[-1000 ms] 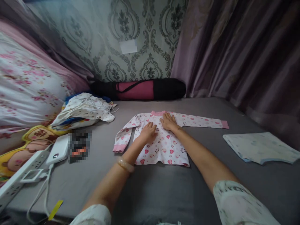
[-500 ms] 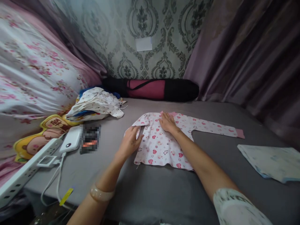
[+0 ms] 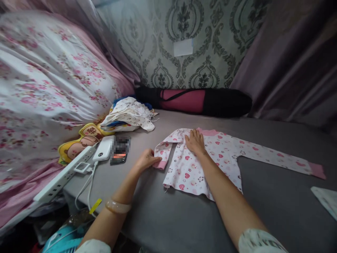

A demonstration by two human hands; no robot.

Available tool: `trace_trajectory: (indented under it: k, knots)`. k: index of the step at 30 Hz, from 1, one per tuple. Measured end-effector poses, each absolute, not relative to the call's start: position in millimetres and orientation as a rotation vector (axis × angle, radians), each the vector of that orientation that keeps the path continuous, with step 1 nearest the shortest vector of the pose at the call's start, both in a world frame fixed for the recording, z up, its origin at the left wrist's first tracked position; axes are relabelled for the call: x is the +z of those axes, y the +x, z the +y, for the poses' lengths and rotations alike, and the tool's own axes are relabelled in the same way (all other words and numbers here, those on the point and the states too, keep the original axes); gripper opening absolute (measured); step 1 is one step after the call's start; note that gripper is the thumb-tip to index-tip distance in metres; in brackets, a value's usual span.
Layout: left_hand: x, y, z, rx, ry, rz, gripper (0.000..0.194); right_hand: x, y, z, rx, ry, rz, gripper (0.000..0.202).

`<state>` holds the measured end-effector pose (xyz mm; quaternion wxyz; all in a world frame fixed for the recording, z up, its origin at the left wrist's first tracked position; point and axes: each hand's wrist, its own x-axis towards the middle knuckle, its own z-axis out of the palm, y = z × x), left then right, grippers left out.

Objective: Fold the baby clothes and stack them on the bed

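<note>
A child's long-sleeved shirt (image 3: 184, 175), white with pink hearts and a pink collar, lies spread on the grey bed surface (image 3: 163, 218). My right hand (image 3: 195, 142) rests flat on its upper part, just below the collar, with the fingers stretched out. At the left sleeve's pink cuff (image 3: 160, 165), my left hand (image 3: 146, 160) pinches the outer edge between thumb and fingers. That sleeve bends down beside the shirt's body, while the other sleeve (image 3: 276, 156) extends straight out to the right.
Back left is a heap of clothes (image 3: 131, 114). A phone (image 3: 119, 151), a white power bank (image 3: 104, 148) and a power strip (image 3: 65, 175) with cables lie at left. Along the wall stretches a black and red bag (image 3: 184, 100). A folded cloth (image 3: 325, 200) lies far right.
My left hand has moved from the sleeve's bend down to its cuff, and the left sleeve now points further downward. My right hand stays on the shirt. The view has turned left.
</note>
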<state>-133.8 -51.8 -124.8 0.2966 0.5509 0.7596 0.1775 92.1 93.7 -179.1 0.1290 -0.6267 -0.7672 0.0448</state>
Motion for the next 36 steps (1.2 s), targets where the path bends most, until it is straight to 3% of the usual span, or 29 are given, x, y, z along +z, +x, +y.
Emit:
trace_trajectory:
  k: [3, 7, 14, 22, 25, 36]
  knots:
    - [-116.9, -134.8, -44.1, 0.459, 1.490, 1.967, 0.017, -179.9, 93.0, 93.9, 0.101, -1.793, -2.223, 0.063]
    - [-97.7, -149.6, -28.9, 0.504, 1.718, 2.286, 0.004, -180.7, 94.0, 94.3, 0.072, -1.775, -2.220, 0.060]
    - [-74.5, -176.2, 8.0, 0.994, 1.753, 2.386, 0.023, -182.0, 94.0, 94.9, 0.070, -1.755, -2.225, 0.061]
    - [-100.9, -195.2, 44.7, 1.610, 1.779, 2.132, 0.017, -182.8, 93.4, 96.9, 0.074, -1.774, -2.219, 0.061]
    - [-120.8, -201.2, 49.7, 1.529, 1.821, 2.210, 0.017, -182.9, 93.2, 96.9, 0.087, -1.779, -2.220, 0.061]
    - [-171.1, -217.8, 60.4, 0.646, 2.100, 2.365, 0.034, -184.5, 93.0, 96.0, 0.064, -1.766, -2.220, 0.062]
